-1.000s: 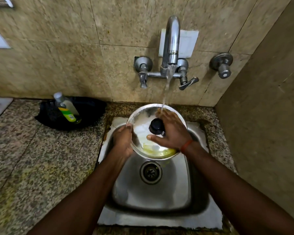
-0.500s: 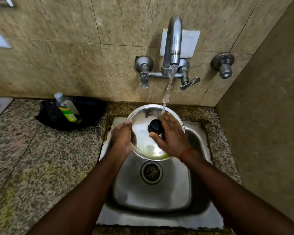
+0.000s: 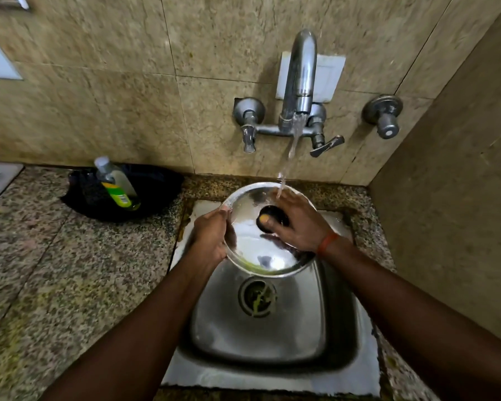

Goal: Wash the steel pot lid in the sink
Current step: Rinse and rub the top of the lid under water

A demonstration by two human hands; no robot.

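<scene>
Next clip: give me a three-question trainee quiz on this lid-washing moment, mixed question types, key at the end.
1. True or false: water runs from the tap onto the steel pot lid.
2. Which hand grips the lid's rim? A) left hand B) right hand C) neither
3. Fill in: the soap bottle lies in a black ____ on the counter, to the left of the sink.

Key: 1 true; 2 A, while the right hand is on the black knob; 3 pan.
</scene>
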